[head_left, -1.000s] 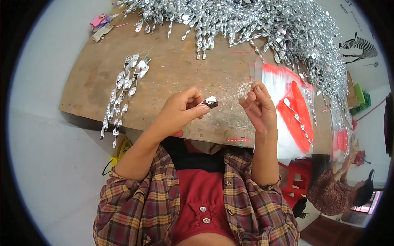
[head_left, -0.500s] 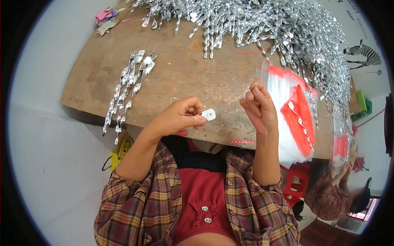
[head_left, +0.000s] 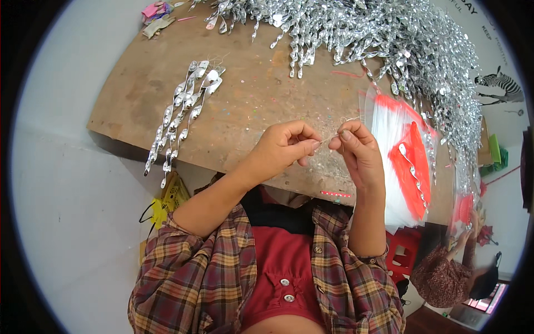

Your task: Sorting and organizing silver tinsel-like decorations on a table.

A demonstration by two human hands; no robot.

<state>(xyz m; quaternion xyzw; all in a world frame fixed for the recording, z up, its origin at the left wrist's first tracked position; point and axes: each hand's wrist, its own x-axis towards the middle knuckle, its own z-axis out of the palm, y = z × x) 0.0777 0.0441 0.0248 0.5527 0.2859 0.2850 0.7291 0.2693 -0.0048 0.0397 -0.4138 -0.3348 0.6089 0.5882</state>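
Observation:
Above the near edge of the brown table [head_left: 261, 106], my two hands are close together. My left hand [head_left: 282, 147] is closed, thumb and forefinger pinching a thin, pale thread [head_left: 326, 141]. My right hand [head_left: 360, 151] also pinches the thread, and a fine loop of it shows above the fingers. No silver strip is visible in either hand. A small bunch of twisted silver strips [head_left: 182, 108] with loose threads at its top lies to the left. Right of my right hand is a stack of clear plastic bags [head_left: 384, 192] with red parts; one twisted silver strip [head_left: 412, 170] rests on it.
A large heap of silver twisted strips [head_left: 384, 33] covers the table's far and right sides. Gloves [head_left: 159, 25] lie at the far left corner. Below the table are a yellow bag [head_left: 173, 195] and a red stool [head_left: 401, 253]. Another person [head_left: 442, 275] works at the right.
My left hand has moved right, toward my right hand, and the white strip end it held is out of sight. My right hand has come down slightly. The view has shifted a little.

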